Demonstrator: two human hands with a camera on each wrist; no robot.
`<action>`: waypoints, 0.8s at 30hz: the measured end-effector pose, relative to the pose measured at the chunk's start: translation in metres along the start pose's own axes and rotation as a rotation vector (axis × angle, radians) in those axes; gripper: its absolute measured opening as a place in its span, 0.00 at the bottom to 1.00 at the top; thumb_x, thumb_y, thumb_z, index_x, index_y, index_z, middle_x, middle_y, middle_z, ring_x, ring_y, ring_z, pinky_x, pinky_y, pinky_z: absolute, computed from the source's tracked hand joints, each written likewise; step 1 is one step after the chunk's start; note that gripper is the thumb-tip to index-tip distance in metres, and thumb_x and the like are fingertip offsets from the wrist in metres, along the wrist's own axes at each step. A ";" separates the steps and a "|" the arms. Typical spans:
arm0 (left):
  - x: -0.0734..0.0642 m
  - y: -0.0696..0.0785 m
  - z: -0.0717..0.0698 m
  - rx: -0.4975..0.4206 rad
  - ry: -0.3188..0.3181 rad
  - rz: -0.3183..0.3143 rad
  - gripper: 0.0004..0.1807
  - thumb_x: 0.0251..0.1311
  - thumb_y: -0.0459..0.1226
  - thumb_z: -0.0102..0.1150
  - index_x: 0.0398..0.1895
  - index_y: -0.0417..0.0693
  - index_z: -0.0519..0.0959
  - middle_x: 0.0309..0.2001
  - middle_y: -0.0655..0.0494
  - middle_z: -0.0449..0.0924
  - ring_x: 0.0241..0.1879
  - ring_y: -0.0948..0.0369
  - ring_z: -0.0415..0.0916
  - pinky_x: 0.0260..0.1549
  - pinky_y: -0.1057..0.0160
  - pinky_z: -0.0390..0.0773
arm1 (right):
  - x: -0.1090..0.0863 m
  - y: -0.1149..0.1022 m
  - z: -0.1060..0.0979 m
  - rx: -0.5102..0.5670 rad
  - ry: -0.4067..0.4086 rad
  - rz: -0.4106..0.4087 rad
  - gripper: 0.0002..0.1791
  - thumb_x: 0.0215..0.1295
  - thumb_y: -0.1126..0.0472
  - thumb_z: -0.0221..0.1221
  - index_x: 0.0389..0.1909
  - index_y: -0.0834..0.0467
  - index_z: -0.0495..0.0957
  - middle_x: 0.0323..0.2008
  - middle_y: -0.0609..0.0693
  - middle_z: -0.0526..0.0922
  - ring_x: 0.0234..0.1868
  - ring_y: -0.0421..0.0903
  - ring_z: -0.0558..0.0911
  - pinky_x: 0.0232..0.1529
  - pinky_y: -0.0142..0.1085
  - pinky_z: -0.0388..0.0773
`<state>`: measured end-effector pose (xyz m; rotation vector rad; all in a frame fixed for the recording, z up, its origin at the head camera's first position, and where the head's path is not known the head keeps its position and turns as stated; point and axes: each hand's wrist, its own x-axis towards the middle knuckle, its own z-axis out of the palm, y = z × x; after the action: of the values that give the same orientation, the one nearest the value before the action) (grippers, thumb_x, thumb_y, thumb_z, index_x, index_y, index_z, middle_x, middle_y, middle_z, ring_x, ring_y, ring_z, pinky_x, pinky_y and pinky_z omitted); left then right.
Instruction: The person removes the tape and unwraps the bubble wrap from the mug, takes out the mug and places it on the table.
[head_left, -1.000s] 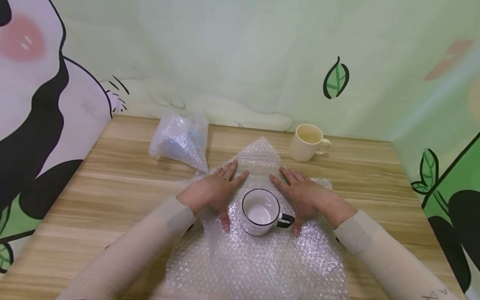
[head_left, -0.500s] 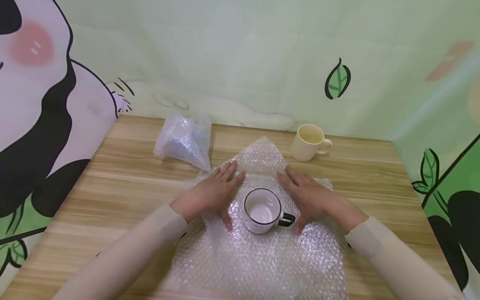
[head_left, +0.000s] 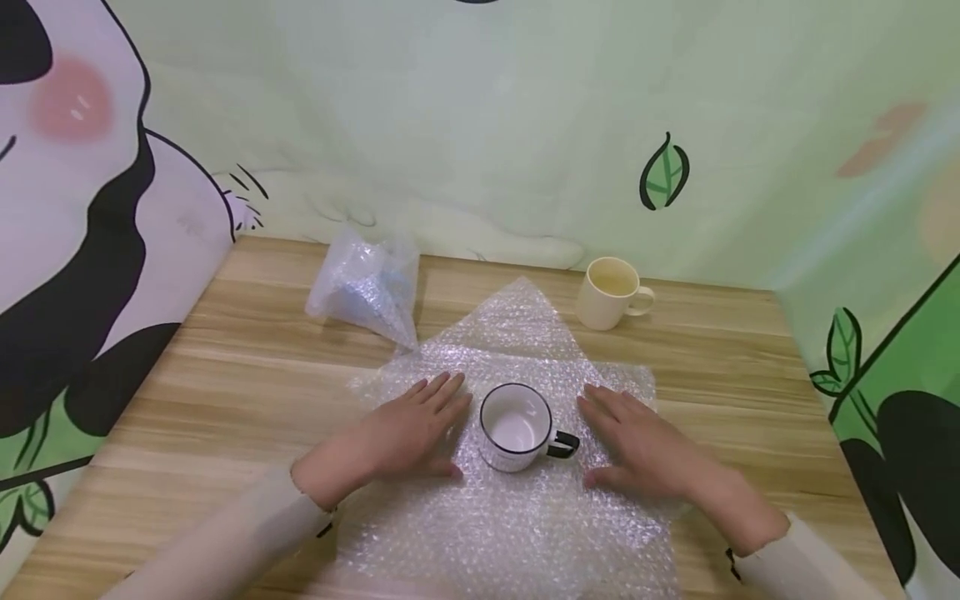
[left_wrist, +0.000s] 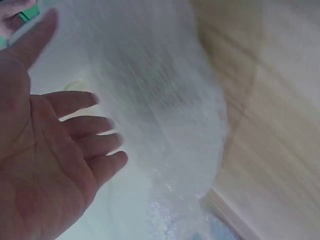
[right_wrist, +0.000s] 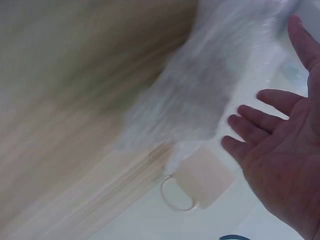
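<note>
A white enamel-style mug (head_left: 516, 425) with a dark rim and black handle stands upright on a sheet of bubble wrap (head_left: 510, 533), its handle pointing right. On the mug's left side my left hand (head_left: 408, 427) is spread low over the wrap, palm down. My right hand (head_left: 648, 446) lies likewise beyond the handle, thumb apart from the fingers. Both hands are clear of the mug and grip nothing. The left wrist view shows the left hand (left_wrist: 60, 150) with fingers extended beside blurred wrap; the right wrist view shows the right hand (right_wrist: 280, 150) with loosely extended fingers.
At the back of the wooden table (head_left: 247, 367) sits a bubble-wrapped bundle (head_left: 367, 287) with something bluish inside. A pale yellow mug (head_left: 602, 302) stands at the back right. Behind the table rises a wall covering (head_left: 465, 150) with painted leaves and a panda.
Both hands have drawn back toward the body and moved farther apart, away from the wrap's far corner. The dark-rimmed mug stays in place on the wrap.
</note>
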<state>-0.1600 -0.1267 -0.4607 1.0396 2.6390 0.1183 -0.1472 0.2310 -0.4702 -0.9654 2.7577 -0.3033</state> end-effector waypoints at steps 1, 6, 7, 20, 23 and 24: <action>-0.003 0.003 0.001 -0.028 -0.009 -0.010 0.60 0.56 0.67 0.66 0.80 0.36 0.57 0.82 0.33 0.46 0.82 0.37 0.46 0.79 0.40 0.54 | -0.004 -0.004 0.001 0.013 -0.005 0.017 0.59 0.57 0.35 0.70 0.79 0.63 0.58 0.80 0.66 0.56 0.79 0.66 0.60 0.78 0.61 0.57; -0.016 0.017 0.009 -0.118 -0.073 -0.085 0.75 0.42 0.77 0.65 0.84 0.42 0.47 0.84 0.36 0.34 0.82 0.35 0.34 0.79 0.35 0.46 | -0.020 -0.025 0.010 0.085 -0.021 0.085 0.66 0.51 0.23 0.66 0.80 0.63 0.57 0.80 0.68 0.53 0.80 0.69 0.56 0.77 0.64 0.58; -0.018 0.019 0.011 -0.136 -0.084 -0.100 0.78 0.38 0.78 0.66 0.84 0.43 0.46 0.84 0.37 0.33 0.82 0.35 0.33 0.79 0.34 0.44 | -0.022 -0.028 0.012 0.101 -0.028 0.100 0.68 0.49 0.21 0.65 0.80 0.63 0.56 0.81 0.68 0.52 0.80 0.70 0.55 0.77 0.65 0.57; -0.022 0.025 0.037 -0.087 -0.105 -0.179 0.91 0.17 0.83 0.67 0.85 0.49 0.37 0.84 0.39 0.24 0.82 0.35 0.26 0.75 0.26 0.39 | -0.030 -0.041 0.032 0.130 -0.083 0.191 0.86 0.23 0.15 0.68 0.84 0.56 0.48 0.83 0.65 0.33 0.83 0.68 0.38 0.79 0.66 0.45; -0.022 0.025 0.038 -0.071 -0.101 -0.176 0.93 0.14 0.82 0.69 0.85 0.49 0.37 0.83 0.38 0.24 0.82 0.35 0.26 0.74 0.25 0.39 | -0.030 -0.042 0.034 0.120 -0.074 0.194 0.86 0.21 0.16 0.70 0.83 0.56 0.49 0.83 0.66 0.33 0.83 0.69 0.38 0.79 0.66 0.44; -0.022 0.025 0.038 -0.071 -0.101 -0.175 0.93 0.14 0.82 0.69 0.85 0.49 0.37 0.83 0.38 0.24 0.82 0.35 0.26 0.74 0.25 0.39 | -0.030 -0.043 0.035 0.112 -0.071 0.193 0.86 0.21 0.16 0.70 0.83 0.57 0.50 0.83 0.67 0.34 0.83 0.69 0.39 0.79 0.66 0.44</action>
<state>-0.1161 -0.1245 -0.4867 0.7678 2.5999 0.1165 -0.0900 0.2127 -0.4887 -0.6647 2.7097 -0.3793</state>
